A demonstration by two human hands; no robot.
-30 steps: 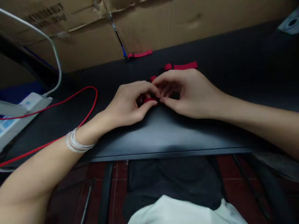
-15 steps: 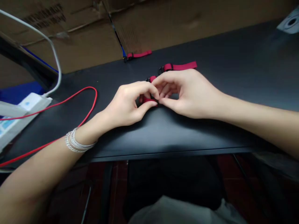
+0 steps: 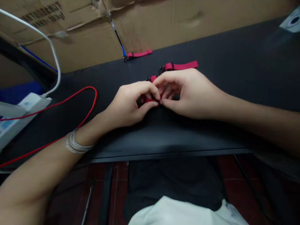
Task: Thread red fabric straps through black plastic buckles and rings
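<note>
Above the dark table [image 3: 131, 137], my left hand [image 3: 133, 101] pinches a red strap [image 3: 149, 100] between thumb and forefinger. My right hand [image 3: 185, 93] meets it fingertip to fingertip, its thumb and forefinger pinched at the strap's end. A bit of red shows between the right fingers; the rest of the strap is hidden by both hands. Just beyond my fingers lies a second red strap [image 3: 153, 78] with a black buckle, partly covered by my right hand. Behind that hand rests a third red strap [image 3: 182, 66] with black fittings.
Another red strap [image 3: 140, 54] lies at the back by a cardboard box [image 3: 164, 28]. On the left are a white power strip [image 3: 30, 107], a white cable [image 3: 55, 56] and a red cable [image 3: 93, 100]. A white device [image 3: 292, 22] stands at the far right.
My hands hold nearly the same pose. A little more red strap shows between the right fingers, and the picture's brightness has shifted.
</note>
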